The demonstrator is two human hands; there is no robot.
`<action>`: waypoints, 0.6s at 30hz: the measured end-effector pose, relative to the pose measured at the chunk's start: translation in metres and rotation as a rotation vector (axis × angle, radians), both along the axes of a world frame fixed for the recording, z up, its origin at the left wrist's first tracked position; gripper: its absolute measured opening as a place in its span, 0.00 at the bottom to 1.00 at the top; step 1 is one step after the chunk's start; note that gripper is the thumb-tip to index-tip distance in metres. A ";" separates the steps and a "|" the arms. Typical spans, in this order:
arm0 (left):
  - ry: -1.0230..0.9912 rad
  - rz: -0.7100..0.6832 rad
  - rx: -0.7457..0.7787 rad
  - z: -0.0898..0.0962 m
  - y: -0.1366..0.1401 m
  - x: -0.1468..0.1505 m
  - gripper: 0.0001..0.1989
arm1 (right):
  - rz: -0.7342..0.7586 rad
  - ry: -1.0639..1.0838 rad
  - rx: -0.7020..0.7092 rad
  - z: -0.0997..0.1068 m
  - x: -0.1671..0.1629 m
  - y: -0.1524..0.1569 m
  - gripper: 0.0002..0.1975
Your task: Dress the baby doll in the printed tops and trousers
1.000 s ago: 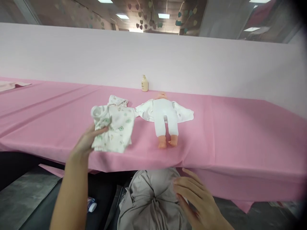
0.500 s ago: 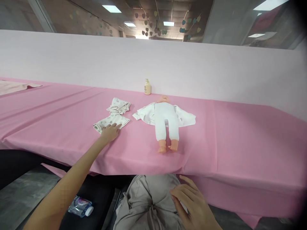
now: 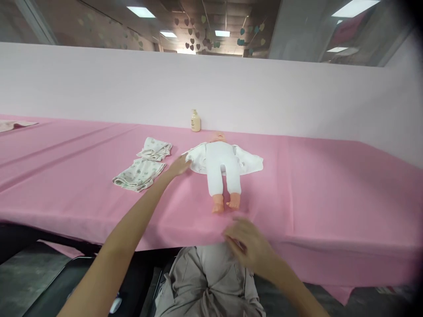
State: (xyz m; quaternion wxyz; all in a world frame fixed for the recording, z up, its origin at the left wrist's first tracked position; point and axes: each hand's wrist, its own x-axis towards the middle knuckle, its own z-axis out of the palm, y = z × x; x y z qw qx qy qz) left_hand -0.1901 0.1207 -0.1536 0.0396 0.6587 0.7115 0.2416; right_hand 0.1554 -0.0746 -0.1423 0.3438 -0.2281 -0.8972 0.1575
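Two hands: the left hand (image 3: 179,165) is at one white jacket's (image 3: 251,162) 9 o'clock cuff; whether it pinches, I cannot tell. The right hand (image 3: 247,243) is loosely half-curled, thumb apart, at 5 o'clock from one doll (image 3: 220,165), which lies on the jacket. Outward, two folded cloths (image 3: 140,174) (image 3: 154,149) lie at 9 o'clock; one bottle (image 3: 195,121) stands at 11.

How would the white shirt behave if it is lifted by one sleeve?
The white shirt would probably be floppy, since its fabric lies spread out flat. It might drag or resist, because the doll appears to lie on it.
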 end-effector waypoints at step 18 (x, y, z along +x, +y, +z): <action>0.026 0.294 0.033 -0.003 0.094 0.041 0.13 | -0.385 -0.491 0.084 0.016 -0.202 0.310 0.16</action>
